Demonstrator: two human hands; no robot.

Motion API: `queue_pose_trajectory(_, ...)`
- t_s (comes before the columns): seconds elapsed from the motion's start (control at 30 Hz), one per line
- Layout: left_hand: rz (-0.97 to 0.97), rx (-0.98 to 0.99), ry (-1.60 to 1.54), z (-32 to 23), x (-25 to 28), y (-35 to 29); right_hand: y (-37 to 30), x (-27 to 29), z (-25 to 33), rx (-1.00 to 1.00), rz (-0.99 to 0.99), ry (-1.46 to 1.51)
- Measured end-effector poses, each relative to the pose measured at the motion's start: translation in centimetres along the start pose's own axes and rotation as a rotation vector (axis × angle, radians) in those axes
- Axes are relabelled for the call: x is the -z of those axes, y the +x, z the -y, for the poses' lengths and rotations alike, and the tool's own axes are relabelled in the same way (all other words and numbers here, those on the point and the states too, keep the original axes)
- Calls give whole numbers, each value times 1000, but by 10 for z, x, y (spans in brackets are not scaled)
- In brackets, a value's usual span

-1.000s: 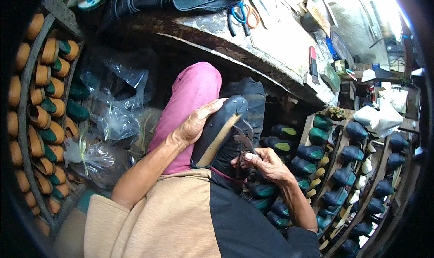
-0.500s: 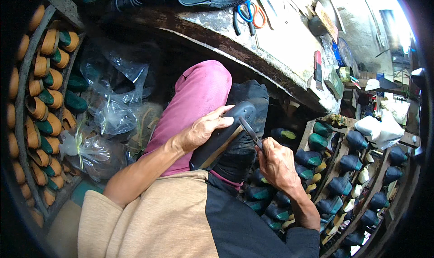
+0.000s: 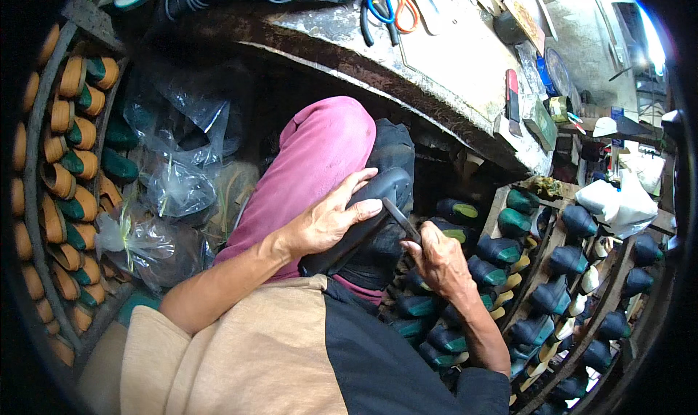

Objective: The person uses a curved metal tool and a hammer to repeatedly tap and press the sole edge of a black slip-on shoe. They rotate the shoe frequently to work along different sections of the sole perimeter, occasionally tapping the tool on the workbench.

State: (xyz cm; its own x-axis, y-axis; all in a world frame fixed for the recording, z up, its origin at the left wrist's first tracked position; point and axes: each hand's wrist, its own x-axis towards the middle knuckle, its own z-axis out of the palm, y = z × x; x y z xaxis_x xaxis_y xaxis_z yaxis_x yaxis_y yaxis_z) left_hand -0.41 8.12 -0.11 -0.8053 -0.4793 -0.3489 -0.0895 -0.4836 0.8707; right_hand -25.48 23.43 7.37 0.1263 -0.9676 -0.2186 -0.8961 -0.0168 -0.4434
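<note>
A dark shoe (image 3: 395, 185) rests across my lap, its rounded end pointing away from me. My left hand (image 3: 323, 222) grips it from the left, the thumb pressed along its upper side and the fingers over its far side. My right hand (image 3: 440, 262) is closed round a narrow, flat metal tool (image 3: 399, 216), which looks like a knife blade. The tool's tip meets or nearly meets the shoe, close to my left thumb. How the tool's handle ends is hidden in my fist.
At left, a rack (image 3: 35, 153) carries tan and green shoe forms. Clear plastic bags (image 3: 178, 186) lie beside my leg. Ahead, a worn workbench (image 3: 458, 66) holds scissors (image 3: 392, 9) and a red-handled cutter (image 3: 512, 102). More dark shoes (image 3: 550, 297) fill racks at right.
The shoe has been turned in my left hand, so the tan strip along it no longer shows. My left thumb and right hand have shifted slightly; the tool stays at the shoe.
</note>
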Motion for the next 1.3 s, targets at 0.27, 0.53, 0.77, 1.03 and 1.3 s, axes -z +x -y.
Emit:
queue_pose_trajectory(0.27,-152,84,-73,-1,-27,8,7,-61,-28,57,-236,282)
queue_pose_trajectory(0.53,-500,-76,343,7,-59,12,-13,-44,-3,-95,-206,314)
queue_pose_trajectory(0.77,-574,-295,718,9,-85,11,-47,26,41,-698,-37,389)
queue_pose_trajectory(1.03,-606,-386,861,17,-96,1,2,92,96,-311,-31,81)
queue_pose_trajectory(1.3,-636,-408,852,11,-92,12,45,114,83,-151,43,-112)
